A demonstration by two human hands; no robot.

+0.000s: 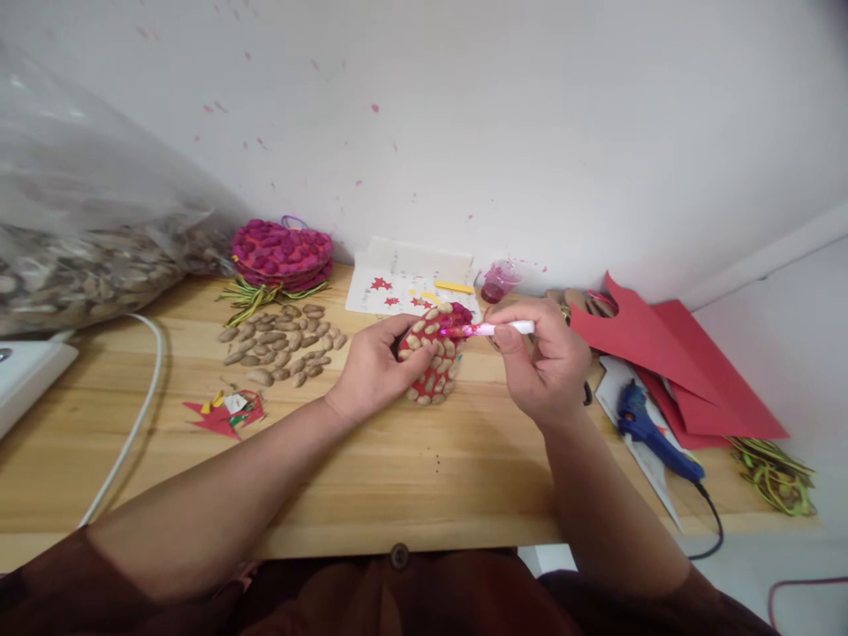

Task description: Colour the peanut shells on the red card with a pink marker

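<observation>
My left hand (381, 367) grips a red disc covered with peanuts (430, 380) by its left side, thumb pressed on its face. Magenta paint coats the peanuts at the disc's upper right; those lower down are bare tan. In my right hand (544, 358) is a white-handled paintbrush (500, 329), pinched between thumb and fingers. Its magenta-stained tip touches the disc near the painted patch. Behind stands a small clear cup of magenta paint (500, 283). Loose peanuts (275, 340) lie spread on the table to the left of the disc.
Magenta peanut discs (282, 252) are stacked at the back left, beside a large plastic bag of peanuts (86, 256). A white sheet (371, 274) holds red and yellow cutouts. On the right lie a blue glue gun (653, 433), red paper (695, 362) and green-yellow strands (772, 473).
</observation>
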